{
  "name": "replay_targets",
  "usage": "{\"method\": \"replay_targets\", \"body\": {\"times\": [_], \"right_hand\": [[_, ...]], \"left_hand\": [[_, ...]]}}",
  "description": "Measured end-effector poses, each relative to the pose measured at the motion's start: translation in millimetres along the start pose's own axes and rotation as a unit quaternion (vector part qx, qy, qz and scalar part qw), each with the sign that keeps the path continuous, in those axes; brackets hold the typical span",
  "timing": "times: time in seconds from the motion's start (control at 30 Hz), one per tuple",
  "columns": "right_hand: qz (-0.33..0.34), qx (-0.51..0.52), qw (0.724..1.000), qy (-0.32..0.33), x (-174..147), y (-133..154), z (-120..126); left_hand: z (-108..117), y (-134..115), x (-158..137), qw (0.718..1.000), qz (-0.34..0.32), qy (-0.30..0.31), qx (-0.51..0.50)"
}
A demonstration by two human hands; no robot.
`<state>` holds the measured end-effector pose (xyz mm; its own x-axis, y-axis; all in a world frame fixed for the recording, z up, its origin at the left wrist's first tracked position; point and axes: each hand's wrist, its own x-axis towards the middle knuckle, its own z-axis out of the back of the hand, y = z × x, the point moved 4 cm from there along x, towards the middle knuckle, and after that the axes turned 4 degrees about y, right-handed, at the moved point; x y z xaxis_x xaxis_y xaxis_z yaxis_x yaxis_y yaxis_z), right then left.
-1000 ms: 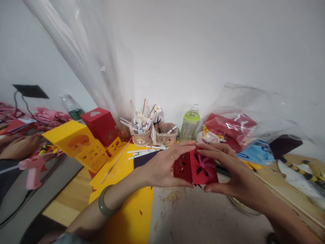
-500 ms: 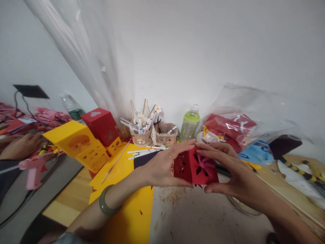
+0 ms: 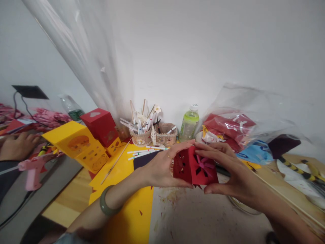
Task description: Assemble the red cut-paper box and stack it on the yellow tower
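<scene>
Between my two hands is a red paper box (image 3: 186, 176) with flower-like cut-outs in its sides. Purple strips cross behind the cut-out on the face toward the right. My left hand (image 3: 161, 167) wraps the box's left side, thumb along the lower edge and fingers at the top. On the other side, my right hand (image 3: 225, 166) grips it with fingers over the top and thumb near the bottom right corner. The box's inside and back are hidden.
Yellow card (image 3: 134, 210) covers the table at left, with several white markers (image 3: 142, 154) on it. Behind stand a two-part basket (image 3: 166, 137) and a green bottle (image 3: 190, 122). A pink glue gun (image 3: 33, 169) and a co-worker's hand (image 3: 19, 147) are far left.
My hands and the red box stay almost still. At far left, the co-worker's hand has shifted slightly.
</scene>
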<state>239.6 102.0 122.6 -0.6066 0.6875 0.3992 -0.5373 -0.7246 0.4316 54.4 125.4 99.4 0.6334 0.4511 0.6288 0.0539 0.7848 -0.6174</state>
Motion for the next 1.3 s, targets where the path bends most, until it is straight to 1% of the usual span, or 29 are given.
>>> {"method": "replay_targets", "body": {"times": [0.13, 0.2, 0.3, 0.47, 0.57, 0.7, 0.83, 0.97, 1.13, 1.3], "right_hand": [[0.006, 0.002, 1.000, 0.009, 1.6, 2.1, -0.8], [0.013, -0.009, 1.000, 0.011, 2.3, 4.3, -0.3], [0.015, -0.028, 0.999, 0.006, 1.9, 6.3, 1.1], [-0.002, -0.019, 0.999, -0.034, -2.6, 2.6, 7.8], [0.003, -0.017, 0.999, -0.050, -4.8, 0.9, 12.6], [0.026, -0.018, 0.998, -0.058, -5.2, 2.3, 16.2], [0.024, -0.024, 0.998, -0.055, -3.6, 3.7, 15.4], [0.012, -0.025, 0.997, -0.069, -2.9, 4.9, 13.9], [-0.022, 0.025, 0.997, -0.064, -2.0, 4.0, 11.0], [-0.069, 0.079, 0.993, -0.048, -2.5, -1.7, 3.1]], "left_hand": [[1.9, -4.2, 2.8, 0.999, -0.030, 0.008, 0.041], [3.0, -6.0, 4.0, 0.996, -0.054, 0.008, 0.065], [4.0, -6.5, 5.1, 0.994, -0.069, 0.006, 0.083], [6.3, -9.2, 5.1, 0.992, -0.087, -0.029, 0.086], [7.2, -10.9, 4.1, 0.989, -0.103, -0.050, 0.093], [8.5, -12.7, 2.1, 0.986, -0.117, -0.062, 0.103], [10.1, -15.9, 1.4, 0.984, -0.121, -0.073, 0.112], [8.9, -18.8, 2.4, 0.982, -0.127, -0.076, 0.113], [5.9, -16.7, 3.1, 0.982, -0.127, -0.074, 0.118], [6.7, -11.6, 4.1, 0.985, -0.103, -0.075, 0.115]]}}
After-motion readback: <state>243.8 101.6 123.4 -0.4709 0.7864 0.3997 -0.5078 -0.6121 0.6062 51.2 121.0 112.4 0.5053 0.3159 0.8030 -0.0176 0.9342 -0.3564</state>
